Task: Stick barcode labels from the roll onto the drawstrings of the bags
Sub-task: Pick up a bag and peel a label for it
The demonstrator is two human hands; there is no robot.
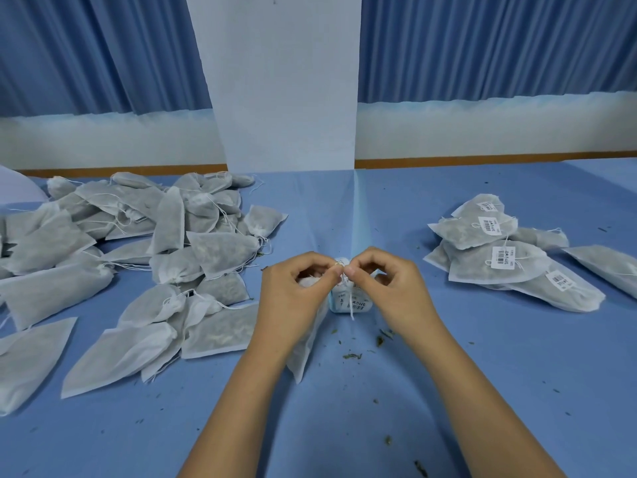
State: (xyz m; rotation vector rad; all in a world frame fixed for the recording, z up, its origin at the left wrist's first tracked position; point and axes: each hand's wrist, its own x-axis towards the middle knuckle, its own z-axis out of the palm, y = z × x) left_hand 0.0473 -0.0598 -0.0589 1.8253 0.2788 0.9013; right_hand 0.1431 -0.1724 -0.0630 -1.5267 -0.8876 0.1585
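- Head view: near the middle, the left hand and the right hand meet. Each pinches a white drawstring with thumb and finger.
- The bag hangs down from the left hand.
- The label roll stands on the blue table, just behind the hands.
- Left: a big pile of plain bags with grey-green bits inside.
- Right: a small pile of labelled bags.

Illumination is bright, cool and diffuse, falling from above. A soft shadow darkens the table cover at 6 o'clock. Focus is best at centre, where the drawstring resolves cleanly. Wide-angle distortion tilts the pillar at 12 o'clock and bends the wall base towards 3 and 9 o'clock. Print on the labelled bags at 3 o'clock is soft.
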